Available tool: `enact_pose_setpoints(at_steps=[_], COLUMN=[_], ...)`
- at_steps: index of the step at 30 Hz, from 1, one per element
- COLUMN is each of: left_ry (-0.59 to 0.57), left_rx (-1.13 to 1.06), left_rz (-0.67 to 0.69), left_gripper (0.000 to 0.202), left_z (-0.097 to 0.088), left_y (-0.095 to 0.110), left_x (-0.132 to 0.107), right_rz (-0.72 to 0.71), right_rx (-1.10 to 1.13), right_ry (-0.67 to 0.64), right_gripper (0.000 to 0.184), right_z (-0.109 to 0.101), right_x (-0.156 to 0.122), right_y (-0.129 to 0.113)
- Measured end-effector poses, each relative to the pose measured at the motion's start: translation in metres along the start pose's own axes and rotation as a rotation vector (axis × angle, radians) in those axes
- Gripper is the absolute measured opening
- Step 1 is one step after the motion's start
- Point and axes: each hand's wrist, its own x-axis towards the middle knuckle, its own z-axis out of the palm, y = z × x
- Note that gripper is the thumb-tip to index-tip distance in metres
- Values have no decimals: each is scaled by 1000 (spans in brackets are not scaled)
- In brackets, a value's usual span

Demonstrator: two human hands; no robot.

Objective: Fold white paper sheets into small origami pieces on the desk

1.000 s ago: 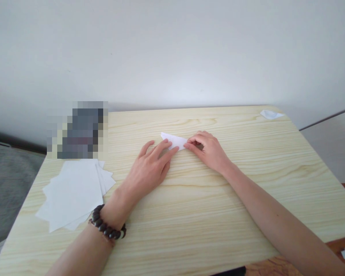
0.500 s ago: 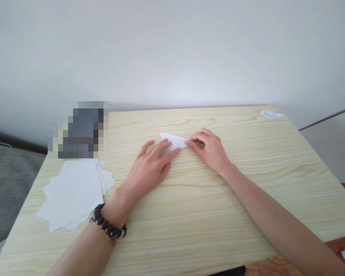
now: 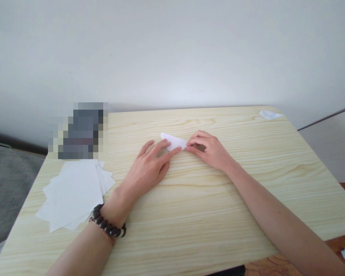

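A small folded piece of white paper [image 3: 174, 141] lies near the middle of the light wooden table [image 3: 218, 214]. My left hand [image 3: 149, 166] rests flat on the table with its fingers stretched out, fingertips pressing the paper's near edge. My right hand [image 3: 208, 149] has its fingers curled and pinched on the paper's right end. A dark bead bracelet [image 3: 107, 226] circles my left wrist.
A loose stack of white paper sheets [image 3: 74, 193] lies at the table's left. A blurred dark object [image 3: 82, 132] stands at the back left. A small scrap of white paper [image 3: 268, 114] sits at the far right corner. A white wall rises behind the table.
My right hand's fingers have shifted slightly along the paper's right end. The left hand and the paper stay almost in place.
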Motion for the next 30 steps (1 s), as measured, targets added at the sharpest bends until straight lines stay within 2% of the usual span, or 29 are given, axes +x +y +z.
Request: enact_pose_setpoints(at_steps=[5,9,13,18,24,30], left_ry=[7,21,35,-2,4,10], left_rx=[-38,-59,-77,-66,4,7], left_rz=[11,13,-1,9,22,2], left_gripper=[39,35,34,43,39,38], left_z=[1,2,1,-2,-1,0], left_y=[-2,-3,-1,2,2,3], left_x=[-2,-3,-2,0,-1,0], right_rz=[37,127,120,122,117,75], right_rx=[-46,-73,-104,-109,-98,-62], right_ry=[-18,77,137,133,127,62], right_gripper=[17,24,28,26,23,3], right_z=[2,9,13,12,12,4], right_x=[-1,-1,-1,0,0,-1], right_y=[-4,-4,-4,-4,-3,-9])
